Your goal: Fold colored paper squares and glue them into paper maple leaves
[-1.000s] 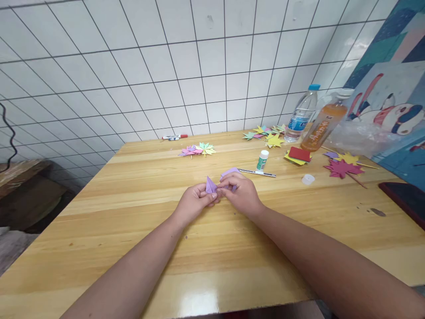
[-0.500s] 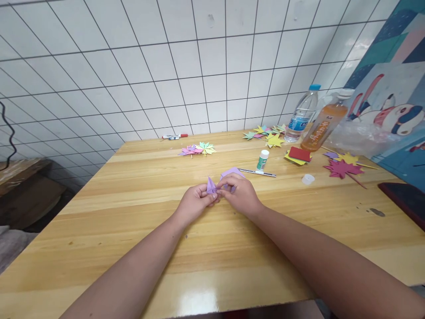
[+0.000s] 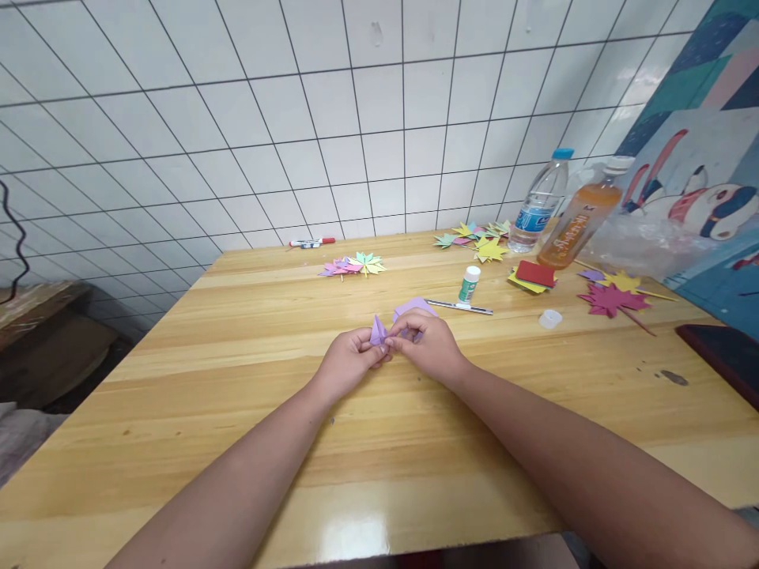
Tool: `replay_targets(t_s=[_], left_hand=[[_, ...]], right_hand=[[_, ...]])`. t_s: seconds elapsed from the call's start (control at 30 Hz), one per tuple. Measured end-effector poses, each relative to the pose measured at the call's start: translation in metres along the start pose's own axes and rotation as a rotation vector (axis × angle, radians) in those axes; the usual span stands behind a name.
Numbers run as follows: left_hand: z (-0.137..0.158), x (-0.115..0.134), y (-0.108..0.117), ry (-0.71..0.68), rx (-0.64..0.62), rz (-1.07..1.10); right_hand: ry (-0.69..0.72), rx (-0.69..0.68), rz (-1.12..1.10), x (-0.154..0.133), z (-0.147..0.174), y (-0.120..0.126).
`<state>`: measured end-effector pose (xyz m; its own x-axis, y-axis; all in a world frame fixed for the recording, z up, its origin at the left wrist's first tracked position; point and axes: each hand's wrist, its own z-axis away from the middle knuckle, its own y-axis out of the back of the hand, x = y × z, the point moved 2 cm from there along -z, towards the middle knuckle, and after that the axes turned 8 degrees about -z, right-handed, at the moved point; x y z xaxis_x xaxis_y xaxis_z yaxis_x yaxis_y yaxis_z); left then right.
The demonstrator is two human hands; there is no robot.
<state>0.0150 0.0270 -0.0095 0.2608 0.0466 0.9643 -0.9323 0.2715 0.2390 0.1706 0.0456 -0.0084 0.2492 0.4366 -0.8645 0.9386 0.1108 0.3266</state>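
A small folded piece of purple paper stands up between my hands, above the middle of the table. My left hand is closed on it from the left, thumb in front. With thumb and forefinger, my right hand pinches its right edge. More purple paper shows just behind the right hand, which partly covers it. Beyond that lies a slim pen-like cutter, and a glue stick with a white top stands beside it.
Folded paper leaves lie at the back, with more leaves near a water bottle and an orange drink bottle. Stacked paper squares, a clear cap and a crimson leaf are on the right. Markers rest by the wall.
The folded purple paper has tilted slightly and looks narrower. Both hands stay in nearly the same place, still gripping it.
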Motion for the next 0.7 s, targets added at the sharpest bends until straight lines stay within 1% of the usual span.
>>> replay_targets(t_s=[0.13,0.27,0.33,0.47,0.53,0.7], left_hand=[[0.0009,0.0015,-0.0003,-0.017,-0.003,-0.011],[0.0008,0.0015,0.0027,0.009,0.019,0.015],[0.0010,0.0017,0.0031,0.013,0.003,0.017],[0.0019,0.0031,0.0014,0.020,-0.001,-0.013],[0.0020,0.0038,0.0003,0.020,0.005,-0.035],[0.0008,0.0031,-0.0002,0.016,0.013,-0.050]], right_hand=[[-0.032,-0.008,0.029,0.0011,0.0000,0.0003],[-0.038,-0.021,-0.003,-0.0017,-0.0007,0.0005],[-0.096,-0.008,-0.048,-0.0012,-0.0017,0.0005],[-0.271,-0.016,-0.151,0.0029,-0.0030,-0.0011],[-0.310,-0.025,-0.177,0.0043,-0.0029,-0.0018],[-0.287,-0.020,-0.170,0.0056,-0.0021,-0.0020]])
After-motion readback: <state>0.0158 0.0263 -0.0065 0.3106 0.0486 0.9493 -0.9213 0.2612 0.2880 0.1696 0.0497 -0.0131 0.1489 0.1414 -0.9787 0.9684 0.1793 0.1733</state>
